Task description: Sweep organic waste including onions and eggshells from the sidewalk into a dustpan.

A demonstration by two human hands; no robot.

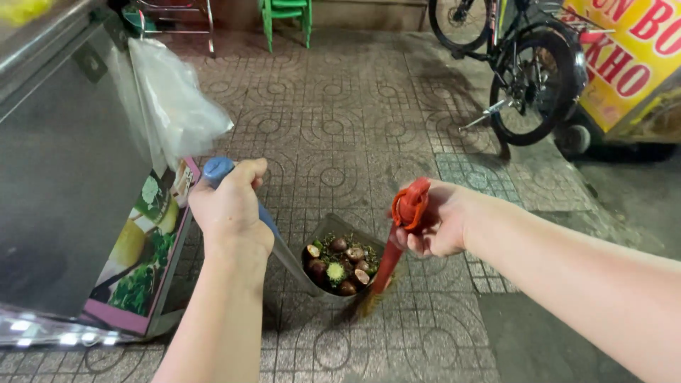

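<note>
Nearest me, my left hand (230, 206) wraps its fingers round the blue dustpan handle (218, 170), tilting the dustpan (340, 259) to keep shells inside; right hand (436, 220) clamps the red broom (404, 220) against its lip on the paved floor (333, 128).

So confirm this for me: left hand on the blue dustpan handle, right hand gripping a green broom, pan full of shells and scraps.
One detail is off: the broom in the right hand is red, not green, as the head view shows. The rest stands: the left hand grips the blue handle of the dustpan, which holds shells and scraps.
</note>
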